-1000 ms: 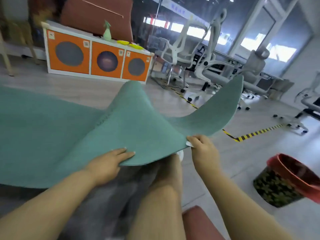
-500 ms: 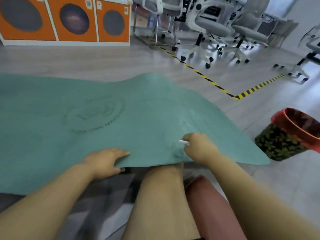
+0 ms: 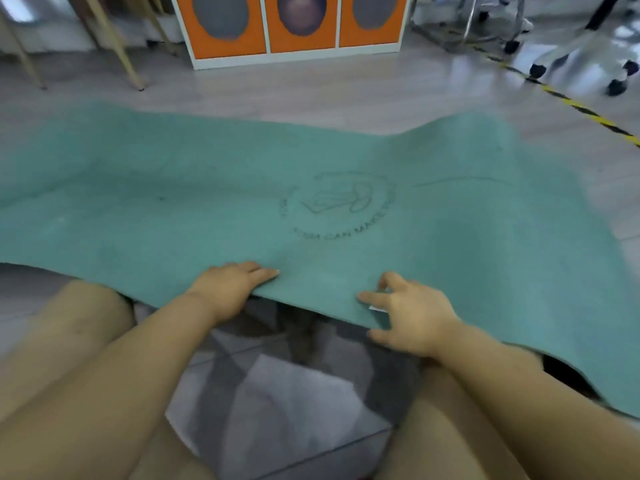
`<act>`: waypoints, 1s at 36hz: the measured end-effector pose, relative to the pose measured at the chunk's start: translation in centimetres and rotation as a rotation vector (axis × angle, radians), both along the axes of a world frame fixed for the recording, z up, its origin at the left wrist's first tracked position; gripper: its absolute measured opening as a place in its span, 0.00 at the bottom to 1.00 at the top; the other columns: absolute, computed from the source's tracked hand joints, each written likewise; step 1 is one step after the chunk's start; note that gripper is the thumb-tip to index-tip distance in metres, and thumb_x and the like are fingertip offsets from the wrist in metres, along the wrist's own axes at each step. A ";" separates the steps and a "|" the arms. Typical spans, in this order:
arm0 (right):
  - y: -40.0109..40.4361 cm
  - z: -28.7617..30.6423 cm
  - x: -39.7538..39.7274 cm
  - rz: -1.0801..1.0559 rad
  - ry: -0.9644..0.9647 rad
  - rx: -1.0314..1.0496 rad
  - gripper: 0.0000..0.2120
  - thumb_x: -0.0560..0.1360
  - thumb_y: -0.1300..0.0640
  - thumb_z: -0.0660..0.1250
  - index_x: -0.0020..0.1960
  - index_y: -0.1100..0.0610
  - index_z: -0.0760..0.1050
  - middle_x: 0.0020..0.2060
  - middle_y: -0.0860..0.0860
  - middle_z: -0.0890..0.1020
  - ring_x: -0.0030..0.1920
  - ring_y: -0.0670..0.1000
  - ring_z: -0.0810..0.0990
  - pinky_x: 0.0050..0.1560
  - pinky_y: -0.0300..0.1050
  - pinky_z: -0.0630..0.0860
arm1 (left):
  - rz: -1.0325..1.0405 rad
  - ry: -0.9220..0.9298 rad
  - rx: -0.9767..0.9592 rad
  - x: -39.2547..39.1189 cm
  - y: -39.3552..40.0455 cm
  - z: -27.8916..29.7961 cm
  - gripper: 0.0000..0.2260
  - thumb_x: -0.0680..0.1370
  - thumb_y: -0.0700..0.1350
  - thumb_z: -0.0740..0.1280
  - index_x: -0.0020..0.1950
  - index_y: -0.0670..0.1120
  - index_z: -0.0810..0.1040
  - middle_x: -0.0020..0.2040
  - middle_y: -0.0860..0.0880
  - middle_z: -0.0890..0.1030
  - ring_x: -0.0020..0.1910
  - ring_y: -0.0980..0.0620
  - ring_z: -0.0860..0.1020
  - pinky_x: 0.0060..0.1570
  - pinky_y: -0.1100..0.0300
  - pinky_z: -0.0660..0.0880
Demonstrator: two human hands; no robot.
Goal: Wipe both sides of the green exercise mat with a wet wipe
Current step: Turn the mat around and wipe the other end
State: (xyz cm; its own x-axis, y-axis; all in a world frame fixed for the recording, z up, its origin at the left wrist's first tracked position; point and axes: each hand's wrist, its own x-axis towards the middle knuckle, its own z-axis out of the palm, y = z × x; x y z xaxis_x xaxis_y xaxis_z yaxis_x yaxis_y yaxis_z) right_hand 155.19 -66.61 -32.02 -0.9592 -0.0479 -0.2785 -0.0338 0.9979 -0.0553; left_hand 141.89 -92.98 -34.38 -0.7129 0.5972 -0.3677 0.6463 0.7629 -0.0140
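Head view: the thin green foam exercise mat (image 3: pixel 311 202) lies spread on the floor, printed side up, near edge lifted over the knees. Wiping of this face seemingly remains. Left hand (image 3: pixel 228 289) grips that edge; right hand (image 3: pixel 412 313), fingers loosely spread, rests there, a white wet wipe (image 3: pixel 378 309) beneath.

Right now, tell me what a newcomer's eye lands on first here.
The green exercise mat fills the middle of the view, spread over the floor with a round printed logo facing up. At its near edge, the left hand grips the mat and the right hand rests on it. Behind it stands an orange-fronted cabinet.
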 end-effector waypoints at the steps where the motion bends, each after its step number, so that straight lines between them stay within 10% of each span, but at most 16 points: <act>1: 0.0 -0.1 0.0 0.004 0.036 0.006 0.25 0.73 0.40 0.61 0.70 0.38 0.62 0.62 0.47 0.68 0.60 0.54 0.73 0.55 0.44 0.72 | 0.010 0.006 0.005 -0.4 -0.2 0.2 0.29 0.79 0.40 0.56 0.75 0.62 0.54 0.72 0.54 0.63 0.67 0.47 0.69 0.61 0.54 0.70; 7: 1.1 -0.3 0.0 -0.122 0.213 0.019 0.20 0.77 0.51 0.57 0.68 0.37 0.65 0.57 0.46 0.74 0.58 0.53 0.74 0.50 0.46 0.76 | 0.048 0.050 0.054 -2.1 -0.7 1.9 0.33 0.77 0.34 0.55 0.76 0.62 0.53 0.72 0.53 0.65 0.67 0.47 0.70 0.60 0.56 0.70; 13: 1.2 -0.5 0.5 -0.075 0.522 0.050 0.15 0.67 0.55 0.63 0.51 0.48 0.81 0.37 0.50 0.79 0.32 0.57 0.77 0.19 0.46 0.72 | -0.006 0.126 -0.063 -3.1 -2.4 5.4 0.26 0.81 0.40 0.55 0.75 0.62 0.56 0.76 0.53 0.60 0.71 0.48 0.66 0.66 0.57 0.65; 36: -10.6 3.7 -2.4 0.328 0.799 0.005 0.15 0.66 0.54 0.62 0.49 0.48 0.81 0.34 0.49 0.77 0.29 0.57 0.76 0.18 0.45 0.69 | 0.277 0.381 -0.244 9.1 -17.2 17.3 0.28 0.79 0.36 0.55 0.76 0.58 0.56 0.72 0.53 0.65 0.67 0.49 0.70 0.61 0.55 0.71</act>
State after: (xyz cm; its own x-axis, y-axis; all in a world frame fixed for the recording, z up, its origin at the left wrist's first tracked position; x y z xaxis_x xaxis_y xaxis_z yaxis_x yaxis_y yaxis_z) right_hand 152.77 -77.18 -28.28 -0.8052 -0.3572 0.4733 -0.3472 0.9311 0.1121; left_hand 150.95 -110.14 -17.10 -0.9420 0.2968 -0.1565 0.3353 0.8496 -0.4072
